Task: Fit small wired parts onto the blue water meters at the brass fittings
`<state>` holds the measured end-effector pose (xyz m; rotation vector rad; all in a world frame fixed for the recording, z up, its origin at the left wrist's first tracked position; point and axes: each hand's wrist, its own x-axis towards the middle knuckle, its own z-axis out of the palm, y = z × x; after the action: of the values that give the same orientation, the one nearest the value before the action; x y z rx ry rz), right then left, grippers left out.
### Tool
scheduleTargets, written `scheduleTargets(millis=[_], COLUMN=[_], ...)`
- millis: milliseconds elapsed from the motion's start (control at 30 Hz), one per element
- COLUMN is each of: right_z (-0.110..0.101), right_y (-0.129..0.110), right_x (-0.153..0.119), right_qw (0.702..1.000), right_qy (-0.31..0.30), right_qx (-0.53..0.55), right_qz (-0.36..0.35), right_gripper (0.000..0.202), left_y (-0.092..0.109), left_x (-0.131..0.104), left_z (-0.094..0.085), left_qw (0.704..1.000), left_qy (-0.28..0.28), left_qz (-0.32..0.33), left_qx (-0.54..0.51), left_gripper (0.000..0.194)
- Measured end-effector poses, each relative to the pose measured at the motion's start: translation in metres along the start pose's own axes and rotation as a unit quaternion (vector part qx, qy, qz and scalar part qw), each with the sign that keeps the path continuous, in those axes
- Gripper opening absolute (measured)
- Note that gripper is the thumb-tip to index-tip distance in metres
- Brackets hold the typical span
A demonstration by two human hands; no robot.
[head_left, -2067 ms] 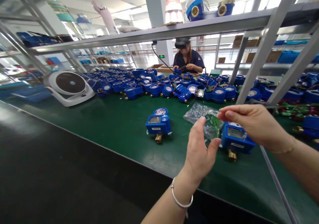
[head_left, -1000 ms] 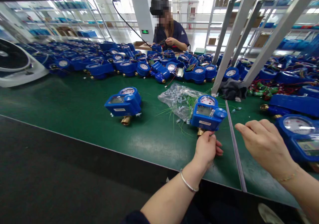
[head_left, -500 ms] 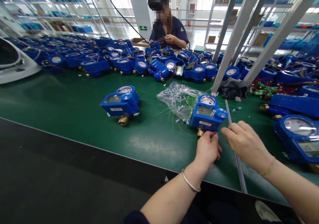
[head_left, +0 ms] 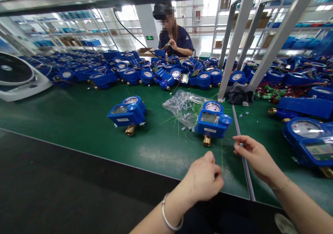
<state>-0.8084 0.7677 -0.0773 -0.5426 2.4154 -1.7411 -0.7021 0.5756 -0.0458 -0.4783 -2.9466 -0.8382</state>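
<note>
My left hand (head_left: 204,178) is closed near the table's front edge, its fingers curled round a thin green wire (head_left: 222,154) that runs up towards the nearer blue water meter (head_left: 211,130). To the right, my right hand (head_left: 257,161) pinches a small pale piece (head_left: 241,144), perhaps a seal, between thumb and fingers. That meter sits upright, with a small display, a round dial and a brass fitting (head_left: 207,141); neither hand touches its body. Behind it lies a clear plastic bag (head_left: 179,103) with small grey-blue seals and green wires. A second water meter (head_left: 126,113) stands to the left.
Many blue meters crowd the back of the green table (head_left: 85,123). More meters (head_left: 309,136) lie at the right, near slanted metal posts (head_left: 229,53) and a dark cloth (head_left: 238,93). A white fan (head_left: 26,84) stands left. A co-worker (head_left: 175,39) sits opposite.
My left hand has drawn back from the meter's base towards me, with the green wire stretching to it. My right hand has lowered slightly, and its small piece now shows.
</note>
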Motion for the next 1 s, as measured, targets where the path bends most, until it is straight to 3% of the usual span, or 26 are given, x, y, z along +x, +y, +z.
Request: scheduleTargets(millis=[100, 200, 300, 400, 567, 833, 1000], right_z=[0.011, 0.017, 0.019, 0.020, 0.020, 0.020, 0.021], right_y=[0.003, 0.002, -0.001, -0.005, -0.006, -0.006, -0.004], right_x=[-0.008, -0.011, -0.010, -0.008, -0.004, -0.006, -0.006], right_qw=[0.998, 0.992, 0.967, 0.939, 0.917, 0.909, 0.913], right_qy=[0.052, 0.101, 0.109, 0.114, 0.089, 0.067, 0.059], right_qx=[0.018, 0.073, 0.220, 0.314, 0.378, 0.403, 0.394], right_qz=[-0.013, 0.004, 0.067, 0.086, 0.093, 0.090, 0.083], right_gripper=[0.041, 0.046, 0.046, 0.035, 0.027, 0.023, 0.023], left_y=[0.004, 0.000, -0.008, -0.012, -0.009, -0.004, -0.003], left_x=[0.004, 0.019, 0.033, 0.041, 0.042, 0.044, 0.047], left_z=[-0.015, -0.020, -0.011, 0.005, 0.019, 0.011, 0.015], left_qw=[0.994, 0.973, 0.939, 0.914, 0.922, 0.957, 0.954], left_qy=[0.037, -0.001, -0.029, 0.026, 0.088, 0.089, 0.124], left_qz=[0.086, 0.154, 0.091, 0.007, -0.008, -0.035, -0.078], left_qx=[-0.051, -0.173, -0.330, -0.405, -0.378, -0.275, -0.263], left_gripper=[0.011, 0.012, 0.022, 0.030, 0.026, 0.020, 0.019])
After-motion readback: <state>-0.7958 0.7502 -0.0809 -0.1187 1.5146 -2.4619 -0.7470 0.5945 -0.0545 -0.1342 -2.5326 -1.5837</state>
